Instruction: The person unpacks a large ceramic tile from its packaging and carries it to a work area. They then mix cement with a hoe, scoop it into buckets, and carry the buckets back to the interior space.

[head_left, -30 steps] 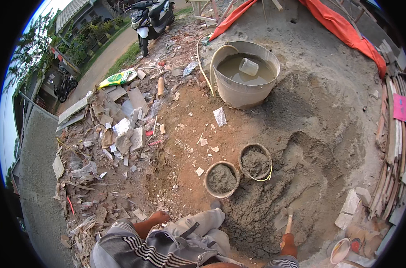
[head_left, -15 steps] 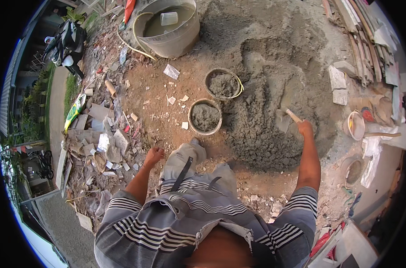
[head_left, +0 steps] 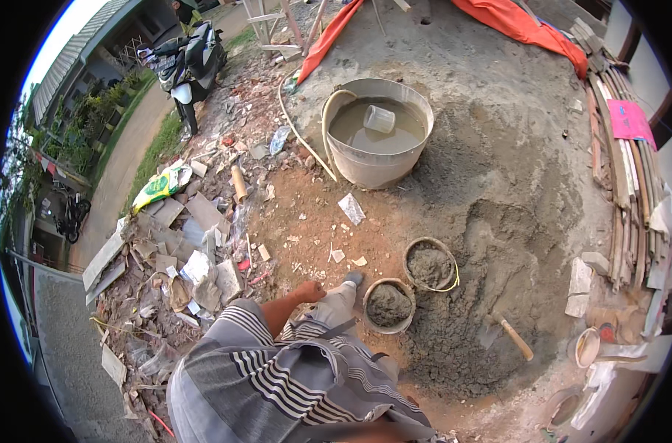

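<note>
My left hand [head_left: 309,292] is curled into a loose fist over my left leg, and nothing shows in it. My right hand is out of sight. Just right of my foot stands a bucket of wet mortar [head_left: 389,306]. A second mortar-filled bucket [head_left: 430,264] with a yellowish handle touches or nearly touches it, farther off. To the right spreads a heap of wet mortar [head_left: 454,351]. In it rests a hoe-like tool [head_left: 516,340] with a flat grey blade and a wooden handle, with no hand on it.
A large tub of cloudy water [head_left: 376,166] holds a floating clear container [head_left: 379,119], with a hose at its side. Broken tiles and rubble [head_left: 196,251] cover the left. Wooden poles [head_left: 624,192], concrete blocks [head_left: 580,288] and a small bucket [head_left: 587,347] line the right.
My right hand has let go of the wooden handle and left the view; the tool stays in the mortar. The view has swung up and left. My left hand is now closer over my leg.
</note>
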